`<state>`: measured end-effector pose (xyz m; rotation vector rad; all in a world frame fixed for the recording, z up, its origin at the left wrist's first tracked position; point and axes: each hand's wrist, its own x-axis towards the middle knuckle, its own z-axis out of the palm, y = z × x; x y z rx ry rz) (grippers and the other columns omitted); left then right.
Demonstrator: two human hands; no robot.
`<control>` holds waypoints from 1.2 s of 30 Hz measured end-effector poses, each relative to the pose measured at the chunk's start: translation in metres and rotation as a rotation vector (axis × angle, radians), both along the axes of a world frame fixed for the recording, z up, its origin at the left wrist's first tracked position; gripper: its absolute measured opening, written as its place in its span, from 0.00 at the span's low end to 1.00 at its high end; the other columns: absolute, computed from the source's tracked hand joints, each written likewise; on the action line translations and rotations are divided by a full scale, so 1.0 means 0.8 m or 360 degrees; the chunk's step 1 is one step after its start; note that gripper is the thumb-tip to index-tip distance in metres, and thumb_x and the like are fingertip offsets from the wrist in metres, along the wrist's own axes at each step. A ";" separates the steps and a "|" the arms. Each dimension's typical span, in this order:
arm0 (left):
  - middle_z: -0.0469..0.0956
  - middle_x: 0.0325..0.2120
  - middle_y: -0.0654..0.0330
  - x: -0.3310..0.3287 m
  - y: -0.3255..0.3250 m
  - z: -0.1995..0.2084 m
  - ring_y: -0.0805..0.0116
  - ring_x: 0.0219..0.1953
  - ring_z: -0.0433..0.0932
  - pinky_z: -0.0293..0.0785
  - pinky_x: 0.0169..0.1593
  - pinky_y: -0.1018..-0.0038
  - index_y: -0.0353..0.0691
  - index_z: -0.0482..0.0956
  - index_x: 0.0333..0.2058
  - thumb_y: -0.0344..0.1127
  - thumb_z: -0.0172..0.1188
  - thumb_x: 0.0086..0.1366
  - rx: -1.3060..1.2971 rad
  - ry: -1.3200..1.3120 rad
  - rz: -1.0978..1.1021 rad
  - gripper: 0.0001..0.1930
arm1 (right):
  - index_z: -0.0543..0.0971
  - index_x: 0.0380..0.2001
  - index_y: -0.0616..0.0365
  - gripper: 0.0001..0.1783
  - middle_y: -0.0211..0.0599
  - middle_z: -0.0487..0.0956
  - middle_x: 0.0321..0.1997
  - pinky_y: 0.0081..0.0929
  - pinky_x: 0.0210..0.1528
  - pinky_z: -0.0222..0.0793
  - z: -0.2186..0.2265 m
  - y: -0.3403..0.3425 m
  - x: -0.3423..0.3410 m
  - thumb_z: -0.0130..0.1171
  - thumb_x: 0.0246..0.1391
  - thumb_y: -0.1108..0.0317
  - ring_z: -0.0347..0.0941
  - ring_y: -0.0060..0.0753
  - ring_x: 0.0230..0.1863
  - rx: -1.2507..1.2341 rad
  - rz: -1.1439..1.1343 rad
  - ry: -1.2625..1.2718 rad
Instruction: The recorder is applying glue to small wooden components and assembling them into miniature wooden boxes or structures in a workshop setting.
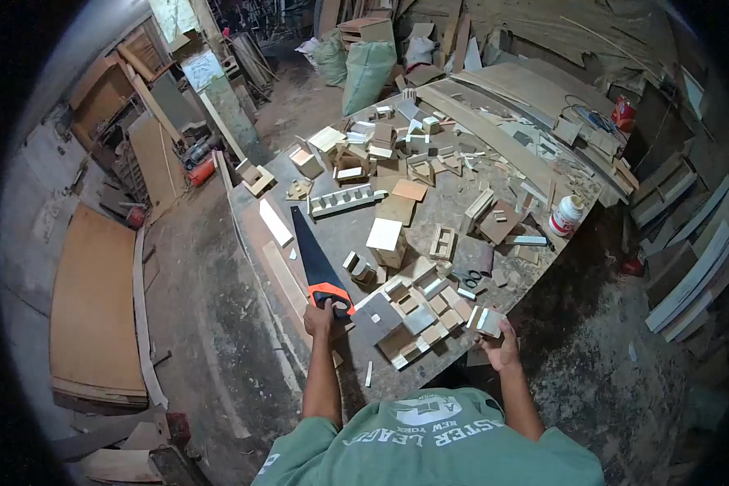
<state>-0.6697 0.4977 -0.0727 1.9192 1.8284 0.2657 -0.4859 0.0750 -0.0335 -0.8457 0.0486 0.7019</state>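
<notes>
My left hand (318, 319) is closed round the orange and black handle of a handsaw (313, 255). Its dark blade lies over the table's left side and points away from me. At the table's near right corner, my right hand (504, 348) grips a small wooden block piece (485, 321) with pale strips on it. Between my hands sits a small wooden model (419, 318) with walls and compartments, and a grey panel (376, 318) at its left end. Just beyond it stands a box-like block with a white top (386, 235).
Scissors (468, 278) and a white glue bottle (566, 215) lie toward the table's right. Several small wooden pieces and offcuts cover the worktable (356, 279). A long board (494, 146) runs along its far right edge. Green sacks (368, 73) stand behind; sheet boards (94, 308) lean at left.
</notes>
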 end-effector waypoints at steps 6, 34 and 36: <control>0.78 0.43 0.37 -0.005 0.009 -0.042 0.40 0.46 0.77 0.72 0.51 0.52 0.28 0.76 0.41 0.46 0.55 0.64 0.0120 -0.0211 0.0154 0.21 | 0.69 0.60 0.57 0.33 0.38 0.77 0.50 0.38 0.39 0.76 -0.005 0.005 0.013 0.59 0.54 0.53 0.75 0.38 0.45 0.0035 0.0067 0.0027; 0.77 0.41 0.34 -0.020 0.059 -0.059 0.33 0.46 0.75 0.70 0.50 0.49 0.30 0.73 0.43 0.50 0.43 0.71 0.0204 -0.0380 0.0022 0.24 | 0.69 0.59 0.54 0.30 0.40 0.75 0.52 0.39 0.40 0.76 -0.020 0.005 0.029 0.58 0.55 0.54 0.75 0.39 0.45 0.0002 0.0084 0.0077; 0.77 0.41 0.34 -0.023 0.062 -0.056 0.34 0.47 0.75 0.70 0.50 0.50 0.29 0.74 0.43 0.49 0.43 0.71 0.0191 -0.0310 0.0018 0.24 | 0.69 0.59 0.54 0.30 0.40 0.75 0.51 0.40 0.40 0.77 -0.021 0.007 0.031 0.58 0.55 0.54 0.75 0.39 0.45 0.0019 0.0110 0.0069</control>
